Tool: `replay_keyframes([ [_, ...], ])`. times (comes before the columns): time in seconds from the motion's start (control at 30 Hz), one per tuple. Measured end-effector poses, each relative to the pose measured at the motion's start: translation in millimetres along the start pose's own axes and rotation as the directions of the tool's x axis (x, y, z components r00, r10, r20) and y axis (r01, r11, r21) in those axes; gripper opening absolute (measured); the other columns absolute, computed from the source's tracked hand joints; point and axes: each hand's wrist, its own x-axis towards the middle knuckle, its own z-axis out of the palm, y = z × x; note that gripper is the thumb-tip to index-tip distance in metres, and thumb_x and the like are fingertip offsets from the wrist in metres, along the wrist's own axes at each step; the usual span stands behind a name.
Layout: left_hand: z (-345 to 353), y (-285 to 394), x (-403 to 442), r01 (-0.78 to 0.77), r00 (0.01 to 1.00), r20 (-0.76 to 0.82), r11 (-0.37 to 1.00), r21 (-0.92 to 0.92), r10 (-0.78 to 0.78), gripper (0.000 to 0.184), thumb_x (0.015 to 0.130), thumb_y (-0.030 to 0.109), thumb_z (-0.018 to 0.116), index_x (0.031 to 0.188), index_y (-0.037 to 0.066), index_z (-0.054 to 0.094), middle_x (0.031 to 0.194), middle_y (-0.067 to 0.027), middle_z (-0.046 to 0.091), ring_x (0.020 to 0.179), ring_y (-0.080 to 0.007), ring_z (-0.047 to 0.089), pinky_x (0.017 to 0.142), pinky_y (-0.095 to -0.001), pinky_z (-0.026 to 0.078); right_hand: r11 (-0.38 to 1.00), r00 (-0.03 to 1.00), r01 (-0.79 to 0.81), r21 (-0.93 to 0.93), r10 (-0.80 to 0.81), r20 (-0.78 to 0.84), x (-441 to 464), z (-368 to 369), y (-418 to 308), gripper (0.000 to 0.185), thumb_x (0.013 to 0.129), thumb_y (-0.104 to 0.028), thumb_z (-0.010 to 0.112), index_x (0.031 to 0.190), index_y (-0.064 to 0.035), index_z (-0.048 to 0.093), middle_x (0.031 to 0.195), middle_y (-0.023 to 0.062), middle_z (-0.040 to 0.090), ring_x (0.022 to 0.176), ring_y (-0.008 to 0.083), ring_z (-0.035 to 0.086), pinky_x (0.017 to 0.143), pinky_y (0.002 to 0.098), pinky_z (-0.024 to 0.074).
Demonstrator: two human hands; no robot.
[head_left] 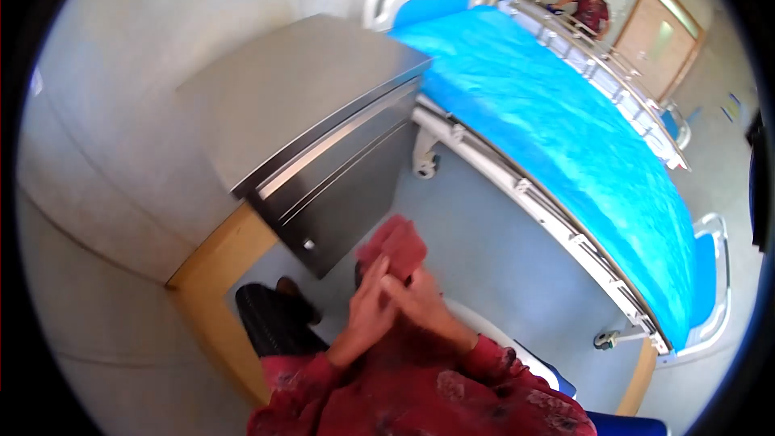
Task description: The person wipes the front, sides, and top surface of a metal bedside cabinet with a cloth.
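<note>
A folded or bunched red cloth (395, 244) is held in front of my body, above the floor. My left hand (370, 307) lies against its lower left side with the fingers pointing up along it. On the other side, my right hand (420, 299) is closed on the lower part of the cloth, and the two hands touch each other. A metal bedside cabinet (323, 113) stands just beyond the cloth, up and to the left.
A bed with a blue cover (557, 121) and white side rail (525, 194) stretches along the right. Another bed (597, 64) stands behind it, with a person (589, 10) beside it near a wooden door (658, 40). A wall (105, 153) is at left.
</note>
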Motion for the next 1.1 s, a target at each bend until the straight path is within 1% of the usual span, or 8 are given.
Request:
replay_keyframes([
  [0.23, 1, -20, -20, 0.509, 0.849, 0.225, 0.625, -0.591, -0.479, 0.054, 0.094, 0.004, 0.050, 0.147, 0.001, 0.045, 0.146, -0.0128, 0.055, 0.134, -0.0257, 0.054, 0.113, -0.0403, 0.042, 0.743, 0.968, 0.069, -0.666, -0.210, -0.134, -10, -18, 11, 0.069, 0.092, -0.051, 0.070, 0.131, 0.0033, 0.054, 0.124, 0.0290, 0.060, 0.113, 0.0468, 0.060, 0.096, 0.0525, 0.0487],
  [0.3, 0, -21, -22, 0.541, 0.781, 0.400, 0.201, -0.816, -0.480, 0.051, 0.100, 0.016, 0.050, 0.149, 0.002, 0.044, 0.146, -0.0124, 0.054, 0.134, -0.0250, 0.054, 0.115, -0.0396, 0.041, 0.826, 0.994, 0.007, -0.563, -0.068, -0.087, -12, -23, 2, 0.070, 0.092, -0.053, 0.068, 0.131, 0.0042, 0.054, 0.122, 0.0299, 0.061, 0.113, 0.0472, 0.060, 0.096, 0.0521, 0.0486],
  [0.4, -8, 14, -12, 0.517, 0.773, 0.459, 0.016, -0.856, -0.438, 0.049, 0.103, 0.029, 0.055, 0.143, 0.002, 0.050, 0.134, -0.0112, 0.061, 0.128, -0.0237, 0.057, 0.109, -0.0367, 0.046, 0.929, 0.997, -0.064, -0.364, 0.078, 0.024, -14, -23, 8, 0.075, 0.094, -0.056, 0.065, 0.136, 0.0054, 0.050, 0.120, 0.0313, 0.063, 0.114, 0.0480, 0.061, 0.098, 0.0507, 0.0482],
  [0.7, -23, -3, -6, 0.558, 0.741, 0.362, 0.217, -0.801, -0.566, 0.043, 0.097, 0.015, 0.066, 0.138, 0.003, 0.058, 0.123, -0.0074, 0.067, 0.112, -0.0170, 0.065, 0.099, -0.0339, 0.053, 0.946, 0.934, -0.247, -0.209, 0.290, 0.208, -27, -33, -8, 0.044, 0.094, -0.036, 0.069, 0.119, -0.0005, 0.063, 0.099, 0.0242, 0.069, 0.097, 0.0366, 0.070, 0.083, 0.0457, 0.0514],
  [0.77, -24, -16, -6, 0.463, 0.873, 0.221, 0.598, -0.654, -0.434, 0.045, 0.095, 0.013, 0.067, 0.138, 0.004, 0.057, 0.124, -0.0064, 0.064, 0.115, -0.0168, 0.061, 0.102, -0.0340, 0.049, 0.955, 0.950, -0.203, -0.216, 0.246, 0.193, -28, -36, -7, 0.039, 0.094, -0.034, 0.068, 0.114, -0.0008, 0.063, 0.093, 0.0233, 0.068, 0.092, 0.0363, 0.070, 0.080, 0.0459, 0.0508],
  [0.83, -23, -14, -5, 0.402, 0.897, 0.163, 0.605, -0.687, -0.411, 0.047, 0.095, 0.013, 0.066, 0.140, 0.005, 0.056, 0.129, -0.0064, 0.060, 0.117, -0.0171, 0.058, 0.104, -0.0343, 0.046, 0.961, 0.963, -0.161, -0.224, 0.203, 0.176, -28, -42, -12, 0.034, 0.095, -0.032, 0.068, 0.108, -0.0012, 0.064, 0.087, 0.0225, 0.068, 0.088, 0.0360, 0.070, 0.076, 0.0461, 0.0502],
  [0.9, -23, 2, 0, 0.341, 0.916, 0.107, 0.611, -0.714, -0.386, 0.049, 0.094, 0.013, 0.066, 0.142, 0.005, 0.054, 0.133, -0.0064, 0.056, 0.120, -0.0174, 0.055, 0.105, -0.0345, 0.044, 0.969, 0.950, -0.178, -0.169, 0.214, 0.229, -28, -47, -26, 0.030, 0.096, -0.027, 0.066, 0.109, -0.0001, 0.066, 0.092, 0.0177, 0.071, 0.084, 0.0193, 0.067, 0.079, 0.0363, 0.0524],
  [1.1, -34, 21, 11, 0.002, 0.977, 0.213, 0.989, -0.148, 0.030, 0.059, 0.076, 0.002, 0.067, 0.135, 0.006, 0.060, 0.155, -0.0216, 0.042, 0.143, -0.0373, 0.044, 0.115, -0.0424, 0.037, 0.943, 0.942, -0.011, -0.333, 0.121, 0.312, -31, -52, -26, 0.029, 0.097, -0.027, 0.066, 0.112, -0.0034, 0.066, 0.091, 0.0201, 0.070, 0.082, 0.0360, 0.067, 0.077, 0.0384, 0.0523],
])
